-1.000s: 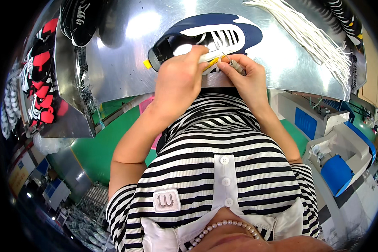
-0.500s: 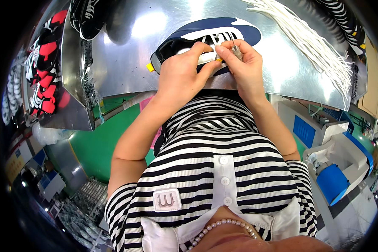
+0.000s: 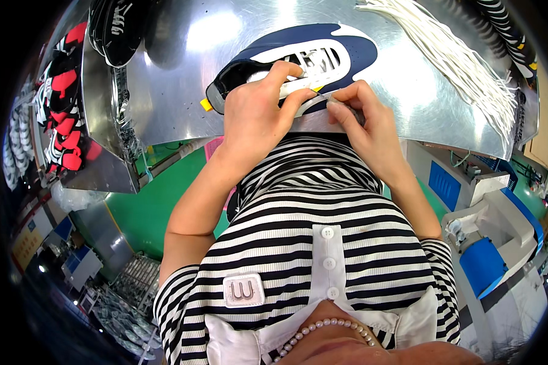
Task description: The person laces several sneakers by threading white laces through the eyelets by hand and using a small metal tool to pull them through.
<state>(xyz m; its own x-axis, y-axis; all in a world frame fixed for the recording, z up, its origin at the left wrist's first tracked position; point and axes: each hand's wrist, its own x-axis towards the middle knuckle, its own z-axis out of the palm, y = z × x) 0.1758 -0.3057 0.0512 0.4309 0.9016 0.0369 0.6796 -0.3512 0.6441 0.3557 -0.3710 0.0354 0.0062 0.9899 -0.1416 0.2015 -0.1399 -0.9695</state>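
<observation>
A navy and white shoe (image 3: 360,52) lies on its side on the metal table, its toe to the right and its dark opening to the left. White lace (image 3: 315,59) crosses its throat. My left hand (image 3: 252,112) is closed on the near eyelet edge, thumb below and forefinger over the opening. To its right, my right hand (image 3: 371,118) pinches a small greyish tool, mostly hidden by the fingers. From it a thin metal shaft (image 3: 323,95) points toward the shoe's near eyelet edge, by a yellow tab. I cannot make out its tip.
A bundle of white laces (image 3: 444,67) lies on the metal table (image 3: 182,97) at the right. Black shoes (image 3: 112,30) stand at the far left, striped ones (image 3: 508,36) at the far right. Red, black and white shoe parts (image 3: 64,109) are stacked beyond the left edge.
My right hand has moved from over the lacing toward me and slightly right, off the throat. The left hand keeps its grip. The shoe has shifted slightly left.
</observation>
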